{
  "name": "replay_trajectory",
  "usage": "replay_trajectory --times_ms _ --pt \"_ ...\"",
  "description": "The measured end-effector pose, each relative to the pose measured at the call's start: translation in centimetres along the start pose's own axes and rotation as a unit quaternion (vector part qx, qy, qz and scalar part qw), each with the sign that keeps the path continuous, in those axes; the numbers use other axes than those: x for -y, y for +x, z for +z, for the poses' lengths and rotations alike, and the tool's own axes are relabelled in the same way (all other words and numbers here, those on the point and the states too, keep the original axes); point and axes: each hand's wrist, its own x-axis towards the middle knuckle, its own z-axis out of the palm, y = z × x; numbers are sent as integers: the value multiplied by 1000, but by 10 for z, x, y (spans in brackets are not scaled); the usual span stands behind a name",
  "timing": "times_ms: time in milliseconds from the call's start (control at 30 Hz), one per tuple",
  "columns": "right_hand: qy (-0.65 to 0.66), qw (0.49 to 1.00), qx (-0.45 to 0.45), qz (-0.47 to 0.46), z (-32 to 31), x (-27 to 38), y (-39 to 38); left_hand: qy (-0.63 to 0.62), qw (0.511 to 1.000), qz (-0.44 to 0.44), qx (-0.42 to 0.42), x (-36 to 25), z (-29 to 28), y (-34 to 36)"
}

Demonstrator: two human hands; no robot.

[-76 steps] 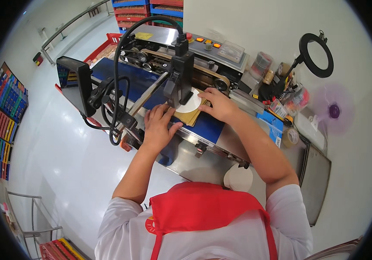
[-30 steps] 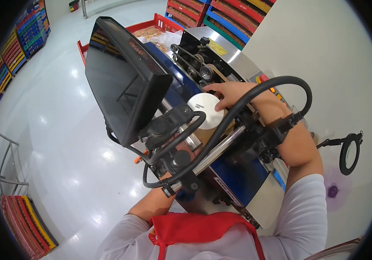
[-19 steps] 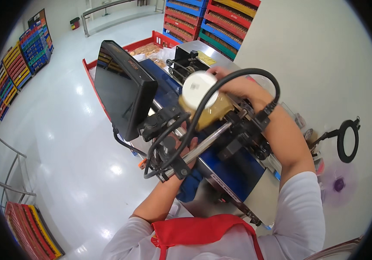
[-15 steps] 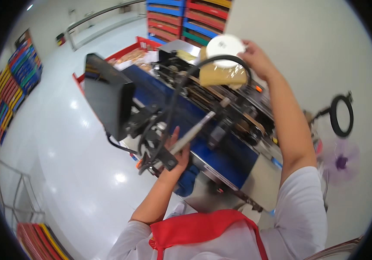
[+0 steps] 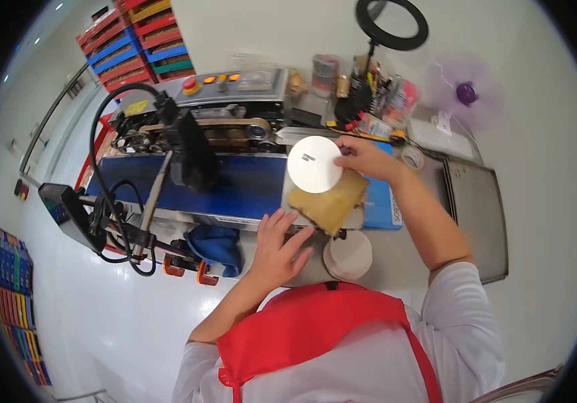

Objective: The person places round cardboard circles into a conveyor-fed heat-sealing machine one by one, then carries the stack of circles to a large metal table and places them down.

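My right hand point(image 5: 368, 160) pinches the edge of a white round disc point(image 5: 312, 168) with a small dark print mark on it. A yellowish plastic pouch point(image 5: 335, 209) hangs behind and below the disc, apparently in the same grip; the fingers' hold on it is partly hidden. Both are over the right end of a blue conveyor belt point(image 5: 251, 185). My left hand point(image 5: 278, 250), fingers spread and holding nothing, hovers by the belt's front edge, just left of the pouch. A stack of white round discs point(image 5: 347, 256) stands below the pouch, close to my apron.
A black print head point(image 5: 193, 151) on a metal rod point(image 5: 153, 198) overhangs the belt. Behind are a control panel point(image 5: 221, 84) and cluttered tools point(image 5: 376, 94). A blue cloth point(image 5: 214, 248) hangs in front; a purple fan point(image 5: 466, 94) and metal tray point(image 5: 480, 218) are right.
My view has swung right. My right hand has brought the disc and pouch from over the machine to the belt's right end. My left hand has moved away from the rod, along the front edge.
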Motion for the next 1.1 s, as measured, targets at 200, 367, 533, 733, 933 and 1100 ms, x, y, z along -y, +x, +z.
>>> replay_trajectory --times_ms 200,367,533,733,933,1100 --pt "279 891 -357 41 -17 -79 -74 37 993 -50 102 -18 30 16" --pt "174 823 -517 157 -46 -215 -174 15 997 -33 69 -24 29 17" --pt "40 781 -530 327 -49 -268 -189 6 1000 -2 29 -19 22 10" --pt "104 763 -554 317 -68 -278 -147 17 1000 -5 -10 -12 5 6" --pt "-161 783 -483 357 -67 -276 -138 -10 998 3 -59 -6 -6 -5" --pt "-317 793 -436 285 -34 -210 -145 -54 997 -4 -53 -8 -10 -27"
